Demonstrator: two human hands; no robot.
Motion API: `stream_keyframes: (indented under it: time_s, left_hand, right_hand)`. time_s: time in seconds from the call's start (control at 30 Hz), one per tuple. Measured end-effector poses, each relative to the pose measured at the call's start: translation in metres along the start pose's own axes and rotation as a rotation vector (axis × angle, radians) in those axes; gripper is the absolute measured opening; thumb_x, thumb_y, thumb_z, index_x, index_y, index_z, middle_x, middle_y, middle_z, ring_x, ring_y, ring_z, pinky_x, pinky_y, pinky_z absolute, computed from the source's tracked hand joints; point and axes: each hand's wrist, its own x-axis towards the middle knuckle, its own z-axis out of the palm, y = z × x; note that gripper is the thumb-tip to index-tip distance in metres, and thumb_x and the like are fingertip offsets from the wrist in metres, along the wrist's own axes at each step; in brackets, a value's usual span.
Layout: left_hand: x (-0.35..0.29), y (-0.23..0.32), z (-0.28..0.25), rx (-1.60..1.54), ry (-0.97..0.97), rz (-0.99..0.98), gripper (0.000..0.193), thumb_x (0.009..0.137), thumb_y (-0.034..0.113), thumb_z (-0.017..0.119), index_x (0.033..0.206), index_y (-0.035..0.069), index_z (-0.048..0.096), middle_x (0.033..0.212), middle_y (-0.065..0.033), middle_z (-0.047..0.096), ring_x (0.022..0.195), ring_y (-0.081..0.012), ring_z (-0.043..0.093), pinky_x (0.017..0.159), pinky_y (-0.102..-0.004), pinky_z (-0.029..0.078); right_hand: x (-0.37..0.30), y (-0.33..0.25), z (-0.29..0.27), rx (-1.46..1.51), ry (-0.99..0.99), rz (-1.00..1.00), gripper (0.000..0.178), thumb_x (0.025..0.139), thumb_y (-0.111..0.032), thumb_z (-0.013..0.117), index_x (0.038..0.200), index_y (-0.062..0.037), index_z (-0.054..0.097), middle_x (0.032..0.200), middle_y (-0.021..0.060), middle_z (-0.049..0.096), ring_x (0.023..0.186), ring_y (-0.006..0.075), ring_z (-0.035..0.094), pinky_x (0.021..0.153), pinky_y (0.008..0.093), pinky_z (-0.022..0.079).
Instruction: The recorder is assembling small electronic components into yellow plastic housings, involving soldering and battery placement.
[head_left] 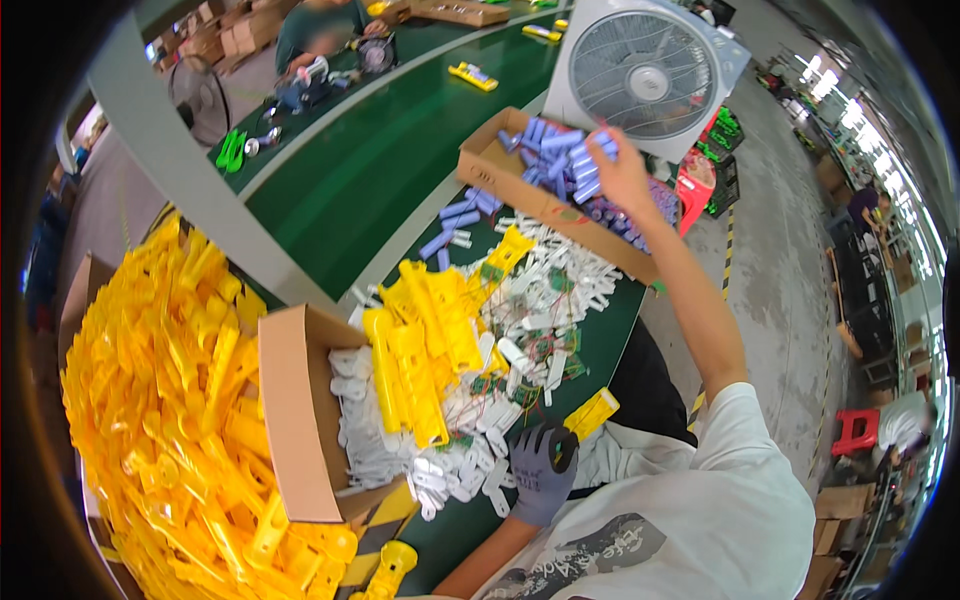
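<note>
My left hand [543, 468], in a grey glove with dark fingers, is closed round a yellow plastic housing [592, 414] near my lap. My bare right hand [624, 172] reaches over a cardboard box [560, 212] of purple cylindrical battery cells [548, 150]. Its fingers are curled onto several cells [586, 165] on top of the heap; how many they grip is hidden. More loose cells [458, 218] lie beside the box. In front of me are a stack of yellow housings [420, 345], white plastic parts [465, 470] and small green circuit boards with thin wires [540, 345].
A large heap of yellow housings [190, 400] rises at the left, next to an open carton [298, 410]. A white box fan [640, 80] stands beyond the cells. The green conveyor belt [370, 180] carries a few yellow pieces; a person [325, 40] works across it.
</note>
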Motion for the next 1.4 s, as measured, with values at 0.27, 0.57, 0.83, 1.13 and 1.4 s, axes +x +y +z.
stream_keyframes:
  time_s: [0.27, 0.57, 0.83, 1.13, 1.4]
  left_hand:
    - [-0.003, 0.000, -0.002, -0.016, 0.016, -0.026, 0.023, 0.073, 0.012, 0.071, 0.092, 0.010, 0.059, 0.100, -0.0111, 0.063, 0.090, -0.0312, 0.058, 0.081, -0.0426, 0.043]
    - [-0.001, 0.001, -0.002, -0.024, 0.012, 0.003, 0.024, 0.073, 0.015, 0.071, 0.094, 0.010, 0.059, 0.102, -0.0109, 0.063, 0.092, -0.0301, 0.059, 0.082, -0.0424, 0.043]
    - [-0.005, -0.005, 0.002, -0.009, 0.016, -0.017, 0.027, 0.073, 0.015, 0.071, 0.096, 0.009, 0.058, 0.103, -0.0123, 0.061, 0.094, -0.0317, 0.057, 0.083, -0.0435, 0.043]
    - [-0.006, -0.002, 0.004, 0.000, 0.104, 0.023, 0.025, 0.072, 0.011, 0.072, 0.094, 0.009, 0.060, 0.101, -0.0108, 0.062, 0.094, -0.0319, 0.057, 0.084, -0.0437, 0.043]
    - [-0.008, -0.005, 0.007, -0.012, 0.067, 0.049, 0.027, 0.074, 0.016, 0.070, 0.096, 0.008, 0.056, 0.098, -0.0124, 0.060, 0.090, -0.0317, 0.057, 0.082, -0.0450, 0.043]
  right_hand:
    - [-0.074, -0.081, 0.004, 0.576, -0.210, 0.190, 0.017, 0.093, -0.018, 0.061, 0.102, -0.0035, 0.059, 0.083, 0.0009, 0.062, 0.074, 0.0068, 0.055, 0.069, 0.0253, 0.047]
    - [-0.123, -0.034, 0.019, 0.153, -0.439, 0.194, 0.026, 0.088, -0.024, 0.065, 0.104, -0.0054, 0.059, 0.089, 0.0098, 0.064, 0.080, 0.0197, 0.062, 0.073, 0.0333, 0.048]
    - [-0.088, -0.104, 0.044, -0.355, -0.221, -0.422, 0.025, 0.083, -0.021, 0.067, 0.103, -0.0063, 0.066, 0.112, 0.0136, 0.061, 0.099, 0.0364, 0.059, 0.084, 0.0431, 0.049]
    - [-0.035, -0.113, 0.166, -0.639, -1.103, -0.516, 0.048, 0.072, -0.014, 0.071, 0.117, -0.0085, 0.058, 0.108, 0.0142, 0.065, 0.103, 0.0339, 0.061, 0.088, 0.0430, 0.050]
    - [-0.036, -0.063, 0.166, -0.600, -0.938, -0.509, 0.037, 0.078, -0.018, 0.066, 0.111, -0.0056, 0.053, 0.096, 0.0220, 0.065, 0.090, 0.0397, 0.063, 0.078, 0.0486, 0.051]
